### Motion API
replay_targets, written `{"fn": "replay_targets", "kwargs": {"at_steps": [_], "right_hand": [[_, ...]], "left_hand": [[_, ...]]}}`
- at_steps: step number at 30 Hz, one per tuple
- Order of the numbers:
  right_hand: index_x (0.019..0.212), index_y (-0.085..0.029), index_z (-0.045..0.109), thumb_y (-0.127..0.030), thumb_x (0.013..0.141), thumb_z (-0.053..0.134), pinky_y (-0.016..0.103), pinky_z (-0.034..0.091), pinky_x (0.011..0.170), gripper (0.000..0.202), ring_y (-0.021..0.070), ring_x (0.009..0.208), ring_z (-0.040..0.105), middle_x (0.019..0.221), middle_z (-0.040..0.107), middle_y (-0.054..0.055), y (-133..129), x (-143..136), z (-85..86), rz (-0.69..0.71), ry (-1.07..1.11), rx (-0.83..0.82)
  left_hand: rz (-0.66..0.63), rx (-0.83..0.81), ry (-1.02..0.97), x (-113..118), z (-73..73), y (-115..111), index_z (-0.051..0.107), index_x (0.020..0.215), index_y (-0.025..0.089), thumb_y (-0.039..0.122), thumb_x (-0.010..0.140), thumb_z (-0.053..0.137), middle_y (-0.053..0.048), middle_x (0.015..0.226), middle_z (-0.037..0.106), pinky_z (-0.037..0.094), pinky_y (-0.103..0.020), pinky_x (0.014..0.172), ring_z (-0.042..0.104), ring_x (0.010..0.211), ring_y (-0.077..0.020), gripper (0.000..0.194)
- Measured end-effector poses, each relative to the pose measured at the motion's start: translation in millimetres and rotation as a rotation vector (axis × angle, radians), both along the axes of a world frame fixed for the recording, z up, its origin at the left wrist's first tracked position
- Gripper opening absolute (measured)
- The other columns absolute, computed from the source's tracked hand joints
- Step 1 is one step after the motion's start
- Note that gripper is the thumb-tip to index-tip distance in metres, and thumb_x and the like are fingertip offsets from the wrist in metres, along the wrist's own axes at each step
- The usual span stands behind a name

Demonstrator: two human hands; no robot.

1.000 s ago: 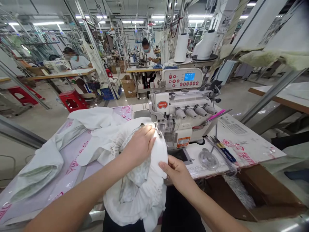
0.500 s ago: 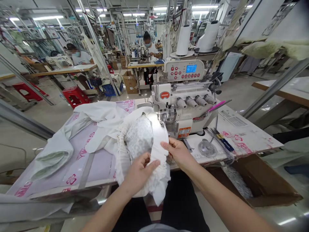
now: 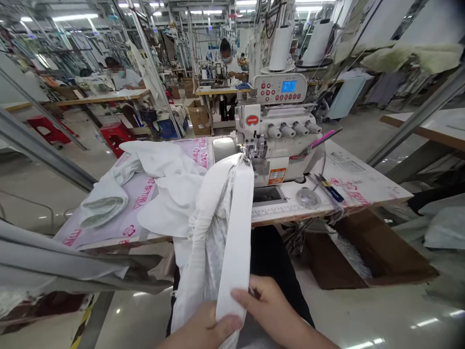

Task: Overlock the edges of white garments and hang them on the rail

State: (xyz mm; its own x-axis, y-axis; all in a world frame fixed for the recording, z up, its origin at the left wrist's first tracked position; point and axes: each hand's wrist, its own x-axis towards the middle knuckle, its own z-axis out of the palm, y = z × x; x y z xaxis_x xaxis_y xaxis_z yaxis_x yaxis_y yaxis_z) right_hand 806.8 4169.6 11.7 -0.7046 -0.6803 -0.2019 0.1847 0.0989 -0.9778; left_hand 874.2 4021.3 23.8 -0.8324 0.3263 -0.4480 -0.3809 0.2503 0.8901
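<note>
White gathered cloth garment stretches from both hands to the white metal sewing machine ahead of them; left hand and right hand pinch its smooth flat band; uneven pulling could skew or pucker the edge

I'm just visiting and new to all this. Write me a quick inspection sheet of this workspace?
Surface: white table; pink-printed sheet on its left side.
Job's things: white fabric stretches from the sewing machine toward the wearer.
Clutter: blue-handled tool and clear round object, right of the machine.
Hands: left hand and right hand both grip the white fabric.
Cables: none clearly identifiable.
Surroundings: open cardboard box below the table's right side; thread cones behind the machine; co-workers at other tables.
</note>
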Motion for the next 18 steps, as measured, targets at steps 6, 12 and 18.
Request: {"fn": "replay_targets", "kwargs": {"at_steps": [6,12,18], "right_hand": [[0.069,-0.012,0.053,-0.043,0.071,0.058,0.018,0.025,0.041,0.032,0.006,0.044,0.031,0.052,0.039,-0.004,1,-15,2.2,0.13,-0.219,-0.167],[0.069,-0.009,0.057,-0.04,0.077,0.052,0.02,0.029,0.05,0.032,0.0085,0.054,0.034,0.059,0.043,-0.001,2,-15,14.0,0.102,-0.056,-0.197],[0.07,-0.01,0.061,-0.047,0.077,0.049,0.023,0.036,0.054,0.039,0.0143,0.059,0.046,0.063,0.053,0.005,9,-8,18.4,0.1,0.009,-0.132]], "left_hand": [[-0.04,0.074,0.058,4,16.5,2,0.051,0.11,0.018,0.041,0.08,0.043,-0.004,0.106,0.054,0.034,-0.03,0.091,0.047,0.099,-0.0191,0.039],[0.186,0.215,0.005,-38,24.8,-3,0.059,0.089,0.012,0.044,0.08,0.041,-0.007,0.086,0.061,0.043,-0.031,0.076,0.055,0.083,-0.0202,0.038],[0.796,-0.358,0.675,-122,9.0,-8,0.031,0.126,0.012,0.04,0.074,0.05,-0.014,0.132,0.029,0.02,-0.041,0.101,0.022,0.124,-0.0254,0.062]]}}
